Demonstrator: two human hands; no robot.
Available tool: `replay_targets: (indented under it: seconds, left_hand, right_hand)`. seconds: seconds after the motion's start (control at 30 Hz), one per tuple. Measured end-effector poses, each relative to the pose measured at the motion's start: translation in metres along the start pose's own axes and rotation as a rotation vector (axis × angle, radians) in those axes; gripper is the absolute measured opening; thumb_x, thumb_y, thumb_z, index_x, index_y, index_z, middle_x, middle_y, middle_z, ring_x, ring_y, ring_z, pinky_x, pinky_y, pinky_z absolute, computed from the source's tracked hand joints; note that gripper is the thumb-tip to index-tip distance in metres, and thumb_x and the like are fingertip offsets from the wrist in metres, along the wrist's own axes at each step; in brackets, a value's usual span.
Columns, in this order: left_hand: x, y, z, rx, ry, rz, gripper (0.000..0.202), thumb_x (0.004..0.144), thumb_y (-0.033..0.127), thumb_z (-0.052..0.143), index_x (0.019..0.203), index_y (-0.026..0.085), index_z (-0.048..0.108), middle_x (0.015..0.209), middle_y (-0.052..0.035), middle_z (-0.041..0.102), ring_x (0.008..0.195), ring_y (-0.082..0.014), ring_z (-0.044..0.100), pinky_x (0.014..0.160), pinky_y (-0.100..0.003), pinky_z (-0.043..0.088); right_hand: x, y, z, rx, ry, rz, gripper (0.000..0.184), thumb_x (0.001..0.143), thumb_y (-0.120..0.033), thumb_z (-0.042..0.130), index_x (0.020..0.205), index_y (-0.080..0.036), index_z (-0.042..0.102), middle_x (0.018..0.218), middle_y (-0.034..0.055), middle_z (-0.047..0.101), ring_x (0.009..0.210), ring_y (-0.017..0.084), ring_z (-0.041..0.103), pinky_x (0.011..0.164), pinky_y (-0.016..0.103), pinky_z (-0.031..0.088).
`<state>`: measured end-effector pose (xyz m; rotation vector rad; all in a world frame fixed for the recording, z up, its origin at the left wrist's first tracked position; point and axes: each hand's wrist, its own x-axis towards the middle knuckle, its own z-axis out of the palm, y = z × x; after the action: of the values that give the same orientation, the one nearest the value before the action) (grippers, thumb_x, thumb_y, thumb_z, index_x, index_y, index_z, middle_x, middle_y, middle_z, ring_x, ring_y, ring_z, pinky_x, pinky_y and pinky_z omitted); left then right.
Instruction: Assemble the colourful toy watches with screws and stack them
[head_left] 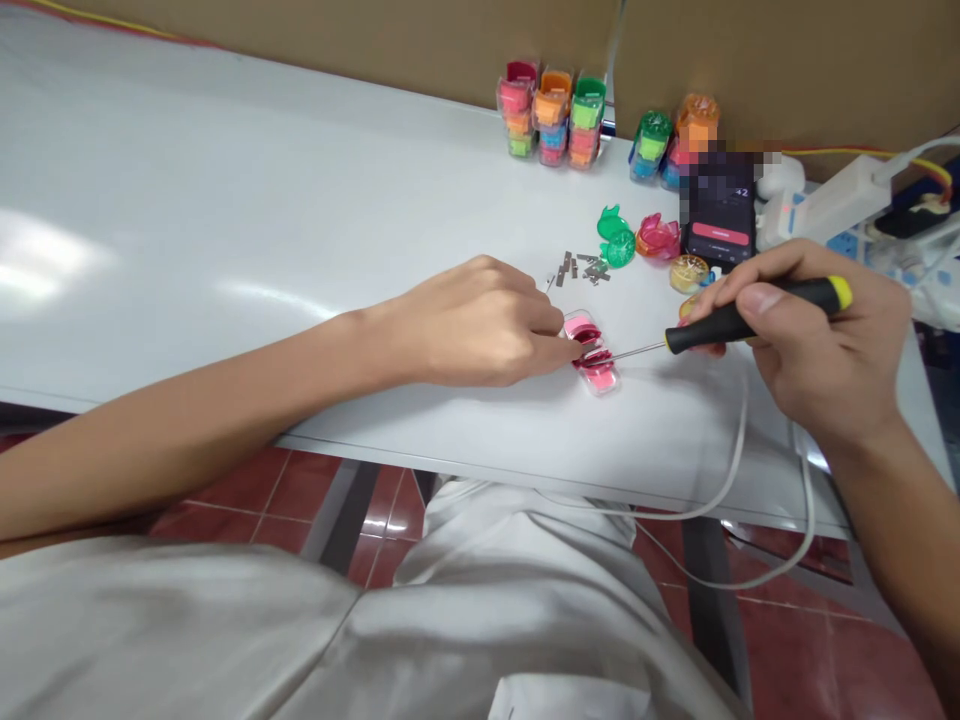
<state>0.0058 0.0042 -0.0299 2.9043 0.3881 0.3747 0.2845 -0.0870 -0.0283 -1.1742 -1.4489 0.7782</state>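
Observation:
My left hand (491,325) reaches in from the left, fingers curled, with the fingertips holding down a small pink plastic case (600,378) with clear ends on the white table. In my right hand (832,340) is a screwdriver (712,328) with a black handle and yellow end. Its thin metal shaft points left, and the tip meets the middle of the pink case by my left fingertips. The exact contact is too small to make out. Just beyond the case lie several small flat metal blades (589,268). Something yellow and pink shows partly behind my right fingers.
Green plastic parts (618,247), red-pink ones (658,238) and a round amber one (688,273) lie past the blades. Stacked colourful cases (553,115) stand along the back panel. A phone (721,215), a white power strip (825,200) and a white cable (739,450) are at right.

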Motion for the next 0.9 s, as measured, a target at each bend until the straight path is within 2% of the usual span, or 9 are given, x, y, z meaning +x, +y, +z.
replay_targets:
  seconds: [0.07, 0.13, 0.33, 0.4, 0.47, 0.53, 0.6, 0.7, 0.9]
  left_hand:
    - [0.0012, 0.0025, -0.0014, 0.142, -0.081, 0.109, 0.034, 0.104, 0.018, 0.045, 0.104, 0.024, 0.079, 0.073, -0.0056, 0.071, 0.061, -0.0171, 0.058, 0.059, -0.034, 0.039]
    - [0.0021, 0.0045, -0.0021, 0.221, -0.092, 0.157, 0.037, 0.104, 0.015, 0.042, 0.105, 0.024, 0.078, 0.072, -0.0044, 0.069, 0.06, -0.0172, 0.056, 0.058, -0.034, 0.036]
    - [0.003, 0.0075, -0.0015, 0.149, -0.053, 0.099, 0.033, 0.103, 0.019, 0.045, 0.101, 0.027, 0.076, 0.067, -0.0021, 0.063, 0.058, -0.0158, 0.053, 0.06, -0.032, 0.038]
    - [0.0038, 0.0064, -0.0011, 0.105, -0.031, 0.105, 0.03, 0.103, 0.023, 0.046, 0.105, 0.027, 0.076, 0.081, -0.0047, 0.07, 0.067, -0.0176, 0.06, 0.065, -0.034, 0.043]
    - [0.0052, 0.0043, -0.0001, 0.024, -0.002, 0.112, 0.028, 0.103, 0.025, 0.049, 0.113, 0.028, 0.075, 0.105, -0.0079, 0.075, 0.087, -0.0212, 0.067, 0.079, -0.037, 0.049]
    - [0.0069, 0.0021, 0.0019, -0.084, -0.001, 0.118, 0.03, 0.103, 0.025, 0.051, 0.124, 0.029, 0.071, 0.126, -0.0093, 0.072, 0.11, -0.0243, 0.067, 0.096, -0.04, 0.049]
    - [0.0082, 0.0008, 0.0045, -0.188, -0.03, 0.137, 0.034, 0.102, 0.022, 0.052, 0.132, 0.029, 0.067, 0.135, -0.0098, 0.069, 0.122, -0.0248, 0.064, 0.105, -0.04, 0.047]
    - [0.009, 0.0015, 0.007, -0.274, -0.064, 0.141, 0.032, 0.103, 0.021, 0.052, 0.129, 0.026, 0.069, 0.13, -0.0105, 0.07, 0.118, -0.0234, 0.065, 0.105, -0.037, 0.047]
    - [0.0094, 0.0076, 0.0034, -0.382, -0.064, 0.012, 0.018, 0.098, 0.021, 0.059, 0.109, 0.021, 0.074, 0.103, -0.0076, 0.072, 0.096, -0.0198, 0.066, 0.091, -0.03, 0.05]
  right_hand:
    - [0.0, -0.0007, -0.0002, -0.007, -0.005, -0.001, 0.008, 0.089, -0.025, 0.071, 0.085, -0.02, 0.075, 0.084, 0.0046, 0.074, 0.068, 0.019, 0.07, 0.053, 0.031, 0.055]
    - [0.0003, -0.0013, -0.0002, -0.007, -0.016, 0.001, 0.008, 0.09, -0.025, 0.071, 0.086, -0.019, 0.075, 0.085, 0.0049, 0.074, 0.07, 0.02, 0.072, 0.053, 0.031, 0.056]
    - [0.0008, -0.0003, 0.0014, 0.013, -0.033, -0.006, 0.007, 0.09, -0.025, 0.071, 0.088, -0.02, 0.076, 0.085, 0.0042, 0.074, 0.069, 0.019, 0.071, 0.055, 0.032, 0.055]
    - [0.0008, 0.0001, 0.0016, 0.015, -0.042, -0.003, 0.007, 0.09, -0.024, 0.071, 0.087, -0.019, 0.076, 0.084, 0.0049, 0.074, 0.069, 0.02, 0.071, 0.055, 0.032, 0.054]
    - [0.0004, -0.0001, 0.0016, 0.009, -0.051, -0.001, 0.007, 0.09, -0.025, 0.071, 0.087, -0.02, 0.076, 0.084, 0.0047, 0.074, 0.068, 0.019, 0.069, 0.055, 0.032, 0.053]
    - [-0.0003, -0.0009, 0.0016, 0.0, -0.057, 0.006, 0.008, 0.09, -0.025, 0.07, 0.086, -0.02, 0.076, 0.084, 0.0042, 0.074, 0.066, 0.017, 0.067, 0.056, 0.032, 0.052]
    - [-0.0009, -0.0019, 0.0018, -0.008, -0.061, 0.005, 0.009, 0.09, -0.026, 0.07, 0.084, -0.021, 0.075, 0.084, 0.0038, 0.073, 0.065, 0.016, 0.065, 0.056, 0.031, 0.052]
    - [-0.0014, -0.0024, 0.0023, -0.012, -0.061, -0.009, 0.009, 0.089, -0.026, 0.071, 0.083, -0.022, 0.075, 0.082, 0.0029, 0.073, 0.066, 0.016, 0.064, 0.061, 0.033, 0.054]
    - [-0.0012, 0.0001, 0.0015, 0.01, -0.086, -0.003, 0.007, 0.088, -0.025, 0.072, 0.084, -0.022, 0.076, 0.082, 0.0022, 0.073, 0.071, 0.019, 0.07, 0.079, 0.04, 0.061]
